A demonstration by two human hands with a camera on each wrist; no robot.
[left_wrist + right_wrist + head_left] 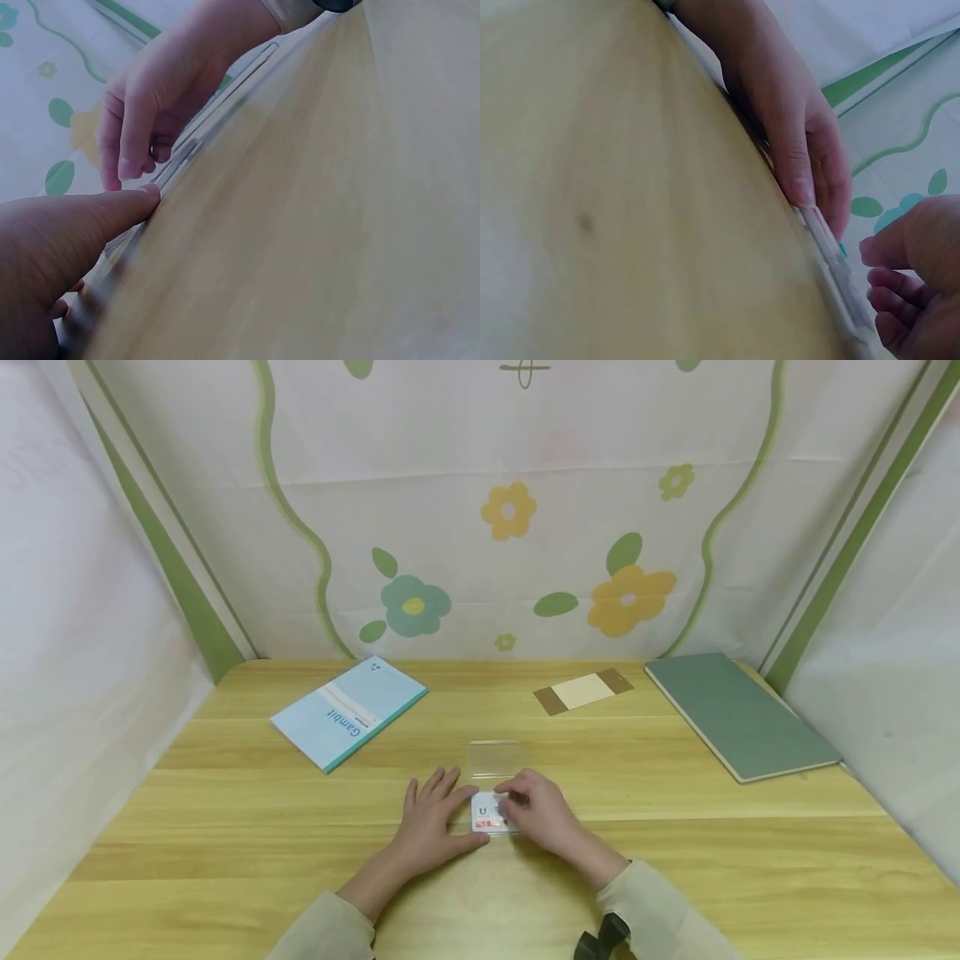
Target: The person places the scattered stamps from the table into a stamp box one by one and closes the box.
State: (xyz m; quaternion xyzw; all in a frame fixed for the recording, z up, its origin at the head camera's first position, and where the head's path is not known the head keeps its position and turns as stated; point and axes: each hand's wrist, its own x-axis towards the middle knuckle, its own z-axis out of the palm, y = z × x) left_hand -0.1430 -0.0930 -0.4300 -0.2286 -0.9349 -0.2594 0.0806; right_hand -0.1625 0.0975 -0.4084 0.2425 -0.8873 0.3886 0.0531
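A small clear plastic case [512, 834] lies on the table in front of me, its transparent lid [495, 758] folded back on the far side. Inside sits a white card or packet [486, 810] with black and red print. My left hand [429, 820] pinches the left end of the case between thumb and index finger, the other fingers spread. Over the right end is my right hand [542, 814], its fingers curled and partly covering the print. In the right wrist view nothing shows between the fingers of this right hand [919, 281].
A light blue notebook [348, 710] lies at the back left. Towards the back right are a brown-and-cream card strip [583, 692] and a dark green notebook [738, 717]. Flower-patterned white cloth [465, 543] rises behind the table [225, 835].
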